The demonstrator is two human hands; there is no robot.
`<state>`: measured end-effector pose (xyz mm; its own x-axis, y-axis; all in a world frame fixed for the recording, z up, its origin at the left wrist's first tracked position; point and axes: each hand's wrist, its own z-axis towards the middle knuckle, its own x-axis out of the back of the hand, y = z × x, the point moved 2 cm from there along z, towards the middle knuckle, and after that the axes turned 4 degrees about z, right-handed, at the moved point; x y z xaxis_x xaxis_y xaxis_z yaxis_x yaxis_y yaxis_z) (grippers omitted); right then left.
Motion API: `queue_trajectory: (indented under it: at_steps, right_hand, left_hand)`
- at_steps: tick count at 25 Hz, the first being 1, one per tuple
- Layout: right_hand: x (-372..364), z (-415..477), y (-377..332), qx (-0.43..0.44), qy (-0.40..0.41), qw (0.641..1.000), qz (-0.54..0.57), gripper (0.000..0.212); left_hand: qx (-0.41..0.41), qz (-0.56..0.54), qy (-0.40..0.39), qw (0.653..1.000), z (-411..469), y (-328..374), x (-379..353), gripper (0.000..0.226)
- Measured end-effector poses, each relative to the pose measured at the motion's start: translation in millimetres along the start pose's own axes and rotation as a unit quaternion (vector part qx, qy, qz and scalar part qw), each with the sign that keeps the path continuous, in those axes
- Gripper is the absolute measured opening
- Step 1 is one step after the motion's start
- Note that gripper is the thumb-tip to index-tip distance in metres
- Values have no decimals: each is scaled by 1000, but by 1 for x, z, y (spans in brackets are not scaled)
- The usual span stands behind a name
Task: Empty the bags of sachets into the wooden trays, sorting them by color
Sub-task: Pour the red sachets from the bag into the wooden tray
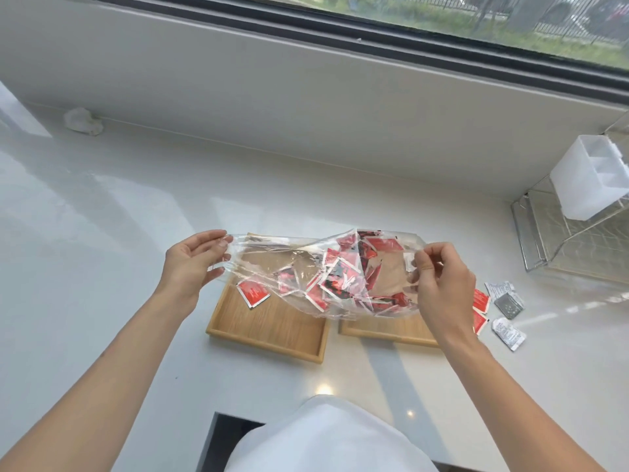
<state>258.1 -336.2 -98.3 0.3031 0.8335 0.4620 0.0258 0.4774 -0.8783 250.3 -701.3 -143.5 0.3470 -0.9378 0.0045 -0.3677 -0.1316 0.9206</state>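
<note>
Two wooden trays (269, 327) sit side by side on the worktop (136, 206). One clear bag (316, 270) of red sachets (335, 267) is held above them, its long axis left to right. The left hand (190, 264) pinches its left end, the right hand (440, 284) pinches its right end. Three grey sachets (509, 303) lie to the right.
</note>
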Motion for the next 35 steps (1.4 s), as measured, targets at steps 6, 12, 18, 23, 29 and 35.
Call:
queue_trajectory:
  at_steps: [6,12,18,23,29,35]
  right_hand:
    - [1,0,4,-32,12,999,22,14]
    - [3,-6,-6,12,8,1000,3,17]
    - [1,-2,-13,36,-10,999,-34,11]
    - [-1,-6,-20,49,-15,998,-33,13]
    - [1,2,-29,52,-19,998,-37,15]
    - [0,-2,-35,58,8,998,-11,13]
  left_hand:
    - [-5,19,18,1000,1,-10,-1,17]
    - [-8,18,22,1000,4,-11,-3,18]
    - [-12,28,22,999,4,-18,-1,17]
    - [-9,26,22,999,1,-22,0,19]
    - [-12,15,29,999,1,-21,3,18]
    - [-34,4,36,999,0,-16,5,17]
